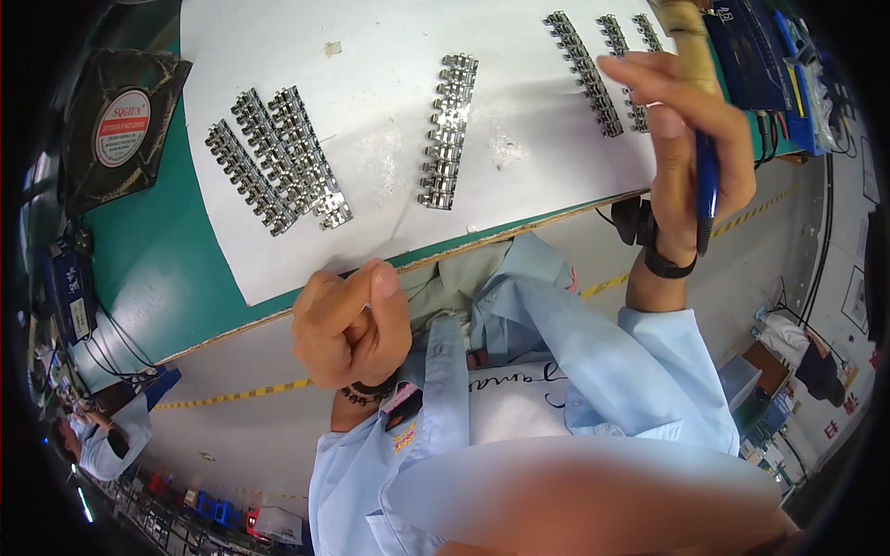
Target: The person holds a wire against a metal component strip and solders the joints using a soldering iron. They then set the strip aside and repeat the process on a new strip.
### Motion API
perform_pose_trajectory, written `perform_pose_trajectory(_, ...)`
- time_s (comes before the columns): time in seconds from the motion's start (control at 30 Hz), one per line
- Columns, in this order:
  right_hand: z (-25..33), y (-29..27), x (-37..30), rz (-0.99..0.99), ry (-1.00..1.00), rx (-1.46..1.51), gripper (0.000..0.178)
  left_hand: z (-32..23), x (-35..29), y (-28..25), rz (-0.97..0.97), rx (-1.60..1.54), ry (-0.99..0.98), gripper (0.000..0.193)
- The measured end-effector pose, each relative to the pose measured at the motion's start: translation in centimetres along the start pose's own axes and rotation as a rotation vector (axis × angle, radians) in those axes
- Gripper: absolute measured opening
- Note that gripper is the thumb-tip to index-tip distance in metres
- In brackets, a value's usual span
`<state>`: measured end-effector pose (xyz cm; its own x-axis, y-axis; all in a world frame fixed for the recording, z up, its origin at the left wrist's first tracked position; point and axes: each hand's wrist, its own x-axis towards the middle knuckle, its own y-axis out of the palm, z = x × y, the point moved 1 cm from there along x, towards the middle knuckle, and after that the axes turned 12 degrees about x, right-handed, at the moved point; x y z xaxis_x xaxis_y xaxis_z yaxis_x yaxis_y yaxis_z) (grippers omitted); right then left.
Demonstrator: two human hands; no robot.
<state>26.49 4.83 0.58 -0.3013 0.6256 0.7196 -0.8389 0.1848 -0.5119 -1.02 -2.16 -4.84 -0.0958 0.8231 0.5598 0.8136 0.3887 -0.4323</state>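
Note:
My right hand (700,134) is closed round a slim blue pen-like tool (707,185), above the sheet's right side. A blurred tan, rod-like thing (688,37) shows just beyond it; whether it belongs to the tool I cannot tell. Next to that hand, a strip of small shiny metal parts (584,74) lies with two shorter-looking strips, partly covered. My left hand (357,320) is pinched at the table's near edge; what its fingertips hold is not clear. Another metal strip (450,130) lies mid-sheet. Three strips (287,157) sit close together on the left.
A white sheet (371,46) covers much of the green table (153,287). At far left stands a square black fan (125,130). Dark blue boxes (746,56) with cables stand at the far right and lower left (69,287). Another person (116,435) sits at lower left.

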Motion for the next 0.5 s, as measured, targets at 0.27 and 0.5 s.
perform_pose_trajectory(0.27,1.9,3.2,-2.2,-0.072,0.314,0.232,0.039,0.6,-0.2,1.1,0.036,0.368,0.293,0.014)
perform_pose_trajectory(0.5,2.0,3.5,-2.6,-0.020,0.266,0.164,0.044,0.8,0.3,1.8,0.046,0.496,0.405,0.016)
